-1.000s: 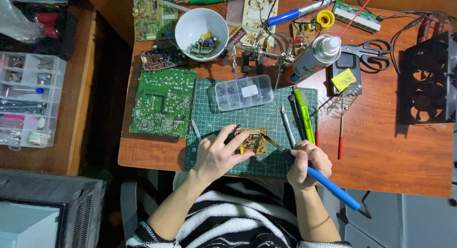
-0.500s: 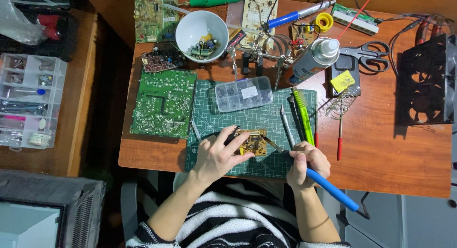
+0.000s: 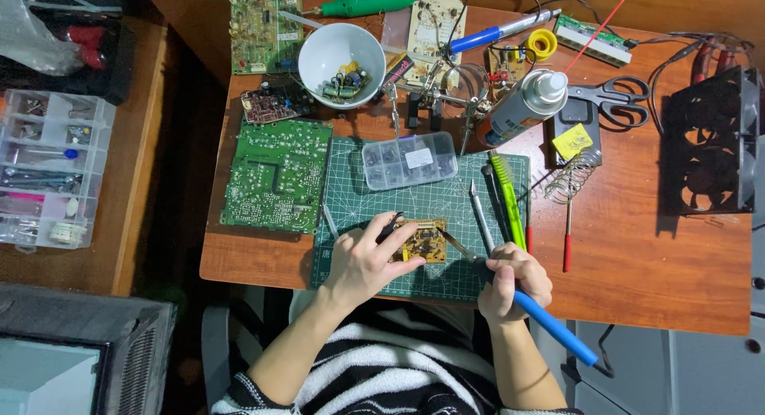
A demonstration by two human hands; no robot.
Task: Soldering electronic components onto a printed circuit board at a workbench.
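A small yellow circuit board (image 3: 421,240) is pinned by the left hand (image 3: 368,260) on the green cutting mat (image 3: 414,204); a blue-handled soldering iron (image 3: 550,326) is gripped in the right hand (image 3: 514,283).

Wooden desk (image 3: 653,279), perhaps dim room.

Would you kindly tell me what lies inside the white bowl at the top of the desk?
The white bowl holds a small heap of loose electronic parts, cylindrical and mixed in colour, gathered at one side. Whatever lies beneath that heap is covered.
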